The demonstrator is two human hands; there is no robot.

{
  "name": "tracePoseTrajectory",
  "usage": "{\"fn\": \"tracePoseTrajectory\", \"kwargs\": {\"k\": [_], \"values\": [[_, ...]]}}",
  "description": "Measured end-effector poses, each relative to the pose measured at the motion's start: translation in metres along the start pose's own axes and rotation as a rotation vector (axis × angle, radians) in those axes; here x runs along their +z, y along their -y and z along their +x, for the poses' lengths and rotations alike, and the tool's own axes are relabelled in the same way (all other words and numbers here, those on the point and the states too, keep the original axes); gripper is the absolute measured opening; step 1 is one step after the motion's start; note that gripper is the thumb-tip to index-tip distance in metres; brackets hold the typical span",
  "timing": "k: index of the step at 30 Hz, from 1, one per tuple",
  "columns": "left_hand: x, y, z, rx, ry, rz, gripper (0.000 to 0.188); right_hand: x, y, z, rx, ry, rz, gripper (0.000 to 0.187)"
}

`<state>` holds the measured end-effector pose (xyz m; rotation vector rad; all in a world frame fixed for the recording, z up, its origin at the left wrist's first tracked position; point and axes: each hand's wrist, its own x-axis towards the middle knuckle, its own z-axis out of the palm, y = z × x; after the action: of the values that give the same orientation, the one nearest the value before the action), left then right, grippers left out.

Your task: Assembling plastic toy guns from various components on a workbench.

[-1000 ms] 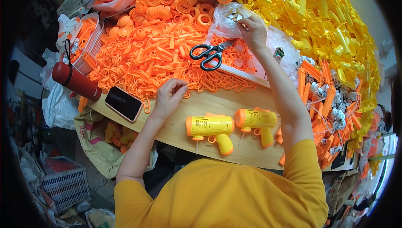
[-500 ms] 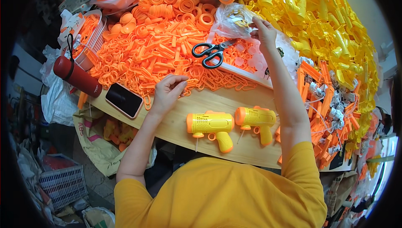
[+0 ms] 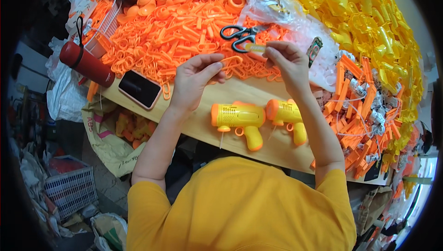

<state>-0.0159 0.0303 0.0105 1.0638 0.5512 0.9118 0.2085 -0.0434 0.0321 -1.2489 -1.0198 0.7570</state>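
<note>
My left hand (image 3: pixel 197 79) pinches an orange elongated loop-shaped plastic piece (image 3: pixel 233 61) between thumb and fingers, over the table's near side. Facing it, my right hand (image 3: pixel 292 66) holds a small gold-coloured coil spring (image 3: pixel 254 47) by one end, the other end pointing left. The two pieces are apart. Below the hands lie two yellow-and-orange toy guns (image 3: pixel 241 115), side by side on the wooden table (image 3: pixel 198 124); my right forearm partly covers the right-hand gun (image 3: pixel 282 112). Black-handled scissors (image 3: pixel 239 37) rest just beyond the spring.
Orange plastic parts (image 3: pixel 161 34) are heaped at the back left, yellow shells (image 3: pixel 369 34) at the back right. A clear plastic bag (image 3: pixel 272 4) lies between. Wired orange parts (image 3: pixel 357 112) pile up on the right. A phone (image 3: pixel 140 88) and red bottle (image 3: pixel 87 64) stand left.
My right hand has come back from the plastic bag toward my left, now holding the spring. My left hand has lifted the orange loop piece from the heap's edge. The view has shifted slightly.
</note>
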Motion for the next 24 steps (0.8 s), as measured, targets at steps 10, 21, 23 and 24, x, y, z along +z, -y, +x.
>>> {"fn": "tracePoseTrajectory", "kwargs": {"k": [10,21,23,24], "values": [[0.012,0.014,-0.020,-0.188,0.077,-0.007,0.022,0.019,-0.020,-0.067,0.087,0.060,0.058,0.021],[0.014,0.022,-0.027,-0.238,0.087,0.047,0.022,0.018,-0.024,-0.081,0.103,0.106,0.104,0.024],[0.016,0.022,-0.028,-0.232,0.090,0.042,0.021,0.018,-0.024,-0.082,0.105,0.104,0.124,0.024],[0.016,0.022,-0.028,-0.223,0.091,0.036,0.021,0.017,-0.024,-0.082,0.105,0.104,0.125,0.024]]}}
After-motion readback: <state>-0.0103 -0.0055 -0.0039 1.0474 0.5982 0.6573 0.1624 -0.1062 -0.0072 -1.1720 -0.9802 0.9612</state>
